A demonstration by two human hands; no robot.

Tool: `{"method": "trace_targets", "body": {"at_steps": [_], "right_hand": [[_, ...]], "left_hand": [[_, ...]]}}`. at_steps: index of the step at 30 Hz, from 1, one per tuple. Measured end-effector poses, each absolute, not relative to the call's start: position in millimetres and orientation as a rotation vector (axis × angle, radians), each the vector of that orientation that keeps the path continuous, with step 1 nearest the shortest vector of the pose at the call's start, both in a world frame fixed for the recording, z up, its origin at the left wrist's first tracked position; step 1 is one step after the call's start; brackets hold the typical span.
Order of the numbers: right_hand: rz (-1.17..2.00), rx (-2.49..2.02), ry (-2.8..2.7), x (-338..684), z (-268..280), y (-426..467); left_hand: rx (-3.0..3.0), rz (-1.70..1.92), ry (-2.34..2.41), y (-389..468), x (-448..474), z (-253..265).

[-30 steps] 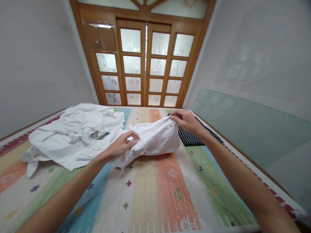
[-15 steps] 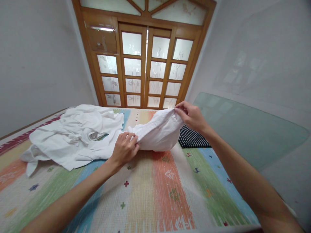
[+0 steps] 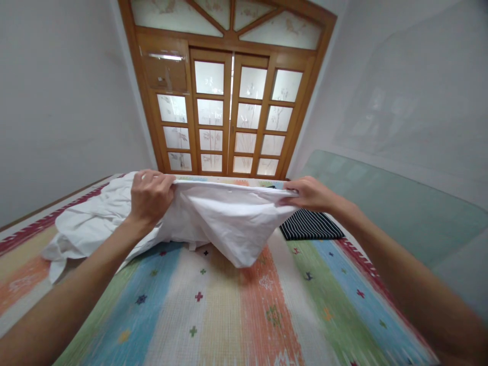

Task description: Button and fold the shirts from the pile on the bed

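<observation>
While left hand (image 3: 150, 199) clenches the white cloth (image 3: 232, 216), probably a garment, right hand (image 3: 310, 194) pinches its other end.

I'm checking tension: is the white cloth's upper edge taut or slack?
Taut: the white cloth shows a nearly straight upper edge between left hand and right hand.

White cloth (image 3: 229, 216), black fabric (image 3: 312, 225) (thin white stripes), 1 mat (image 3: 224, 315) with blue, yellow, orange, green bands

The white cloth (image 3: 232, 213) hangs lifted, its upper edge drawn nearly straight, loose folds drooping to a blunt point over the striped cover (image 3: 224, 315), rumpled white fabric (image 3: 91, 218) lying at left.
</observation>
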State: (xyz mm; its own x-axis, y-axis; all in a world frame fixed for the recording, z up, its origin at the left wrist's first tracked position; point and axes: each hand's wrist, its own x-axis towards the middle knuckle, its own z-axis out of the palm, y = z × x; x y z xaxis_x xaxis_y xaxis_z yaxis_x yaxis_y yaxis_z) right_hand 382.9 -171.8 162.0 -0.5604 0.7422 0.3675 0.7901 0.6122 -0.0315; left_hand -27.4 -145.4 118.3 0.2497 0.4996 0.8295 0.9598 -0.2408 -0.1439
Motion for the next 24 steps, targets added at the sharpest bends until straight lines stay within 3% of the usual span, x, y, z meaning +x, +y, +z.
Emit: {"method": "trace_targets", "body": {"at_steps": [4, 7, 14, 16, 20, 24], "right_hand": [[-0.176, -1.391, -2.427, 402.4, 168.4, -169.9], [-0.188, -1.452, -2.273, 415.3, 175.2, -168.5], [0.142, -1.502, -2.082, 429.9, 177.0, -167.7], [0.329, -1.564, -2.150, 438.4, 180.1, -174.5], [0.776, -1.747, -2.344, 464.4, 205.3, -199.5], [1.029, -1.910, -2.284, 489.0, 245.7, -210.7]], "left_hand": [[-1.719, -0.861, -1.506, -139.9, -50.5, 130.9], [-1.661, -1.059, -1.733, -136.1, -61.8, 134.5], [-1.562, -2.293, -1.886, -130.0, -57.9, 144.2], [-1.723, -2.448, -1.920, -131.6, -67.2, 150.5], [-2.396, -1.961, -2.354, -144.5, -106.4, 168.9], [-2.437, -1.611, -2.610, -147.3, -137.2, 194.4]]}}
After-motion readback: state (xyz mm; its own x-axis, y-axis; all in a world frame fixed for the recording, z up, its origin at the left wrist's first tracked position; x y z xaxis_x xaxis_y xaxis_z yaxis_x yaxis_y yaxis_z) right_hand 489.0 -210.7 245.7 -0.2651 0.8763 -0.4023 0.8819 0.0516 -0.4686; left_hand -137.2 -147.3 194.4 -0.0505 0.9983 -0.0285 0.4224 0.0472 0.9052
